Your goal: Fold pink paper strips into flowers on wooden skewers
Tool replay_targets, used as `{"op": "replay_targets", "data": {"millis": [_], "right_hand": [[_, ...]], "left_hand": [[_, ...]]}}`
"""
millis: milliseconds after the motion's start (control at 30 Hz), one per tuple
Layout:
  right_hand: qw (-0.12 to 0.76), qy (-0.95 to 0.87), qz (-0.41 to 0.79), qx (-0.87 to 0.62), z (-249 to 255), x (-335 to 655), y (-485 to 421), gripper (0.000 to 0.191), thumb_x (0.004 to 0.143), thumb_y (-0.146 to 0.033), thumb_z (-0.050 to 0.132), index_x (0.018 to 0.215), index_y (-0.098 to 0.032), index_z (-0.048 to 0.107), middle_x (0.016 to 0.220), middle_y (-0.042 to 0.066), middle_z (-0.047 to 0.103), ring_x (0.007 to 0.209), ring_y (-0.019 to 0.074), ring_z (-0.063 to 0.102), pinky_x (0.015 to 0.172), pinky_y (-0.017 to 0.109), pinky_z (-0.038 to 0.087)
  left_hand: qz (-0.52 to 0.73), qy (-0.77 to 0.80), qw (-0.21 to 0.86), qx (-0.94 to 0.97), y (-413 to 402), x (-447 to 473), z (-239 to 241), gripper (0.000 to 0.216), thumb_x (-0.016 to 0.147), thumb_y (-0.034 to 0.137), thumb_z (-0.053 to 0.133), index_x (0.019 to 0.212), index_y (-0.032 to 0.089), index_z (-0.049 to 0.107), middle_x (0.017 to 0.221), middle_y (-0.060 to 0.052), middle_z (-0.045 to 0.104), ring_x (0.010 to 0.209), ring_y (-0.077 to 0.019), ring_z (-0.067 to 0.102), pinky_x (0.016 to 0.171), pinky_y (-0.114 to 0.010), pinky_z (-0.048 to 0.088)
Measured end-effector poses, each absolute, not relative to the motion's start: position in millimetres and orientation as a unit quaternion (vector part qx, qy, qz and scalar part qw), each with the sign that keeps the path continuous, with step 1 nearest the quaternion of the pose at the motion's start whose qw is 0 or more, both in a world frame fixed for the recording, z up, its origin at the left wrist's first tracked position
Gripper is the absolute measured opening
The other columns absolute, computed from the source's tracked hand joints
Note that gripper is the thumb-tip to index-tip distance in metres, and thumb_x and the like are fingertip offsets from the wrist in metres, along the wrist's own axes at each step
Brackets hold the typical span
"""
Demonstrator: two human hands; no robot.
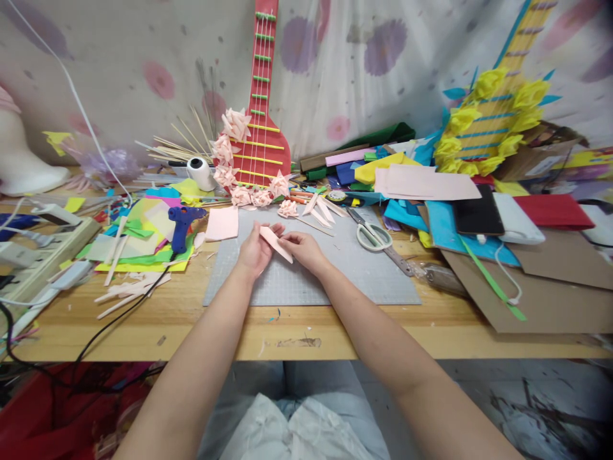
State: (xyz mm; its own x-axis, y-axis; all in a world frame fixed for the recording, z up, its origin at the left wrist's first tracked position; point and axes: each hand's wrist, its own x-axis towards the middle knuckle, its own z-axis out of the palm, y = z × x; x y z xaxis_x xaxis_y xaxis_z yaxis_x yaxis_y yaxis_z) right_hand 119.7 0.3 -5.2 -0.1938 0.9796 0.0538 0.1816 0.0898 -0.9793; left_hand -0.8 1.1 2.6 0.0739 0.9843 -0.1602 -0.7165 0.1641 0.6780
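A pale pink strip of paper (276, 244), pointed toward its lower end, lies between my two hands above the grey cutting mat (306, 287). My left hand (256, 250) is curled palm-up around the strip's upper left end. The fingers of my right hand (302, 250) pinch its right edge. Just beyond them, a pink paper flower (288, 208) rests on the mat with a thin stick (313, 225). Several pink cut petals (322, 211) lie beside it. Scissors with pale green handles (373, 237) and a square pink sheet (222, 223) flank my hands.
A red paper guitar (265, 147) with pink flowers stands at the back; a yellow one (486, 131) leans right. On the left are a blue glue gun (181, 230), paper scraps (131, 284) and a power strip (52, 268). A phone (477, 209) and cardboard (527, 306) lie right.
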Motion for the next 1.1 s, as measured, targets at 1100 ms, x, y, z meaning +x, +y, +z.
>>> {"op": "replay_targets", "data": {"millis": [1100], "right_hand": [[0.411, -0.642, 0.446, -0.469, -7.1, 121.6, 1.5, 0.027, 0.073, -0.036, 0.049, 0.06, -0.014, 0.059, 0.065, 0.001, 0.057, 0.062, 0.0098, 0.047, 0.06, 0.022, 0.034]], "left_hand": [[0.561, 0.309, 0.727, 0.247, -4.2, 5.1, 4.5, 0.026, 0.086, 0.027, 0.033, 0.069, 0.015, 0.048, 0.073, -0.004, 0.063, 0.079, -0.0161, 0.062, 0.076, -0.035, 0.047]]}}
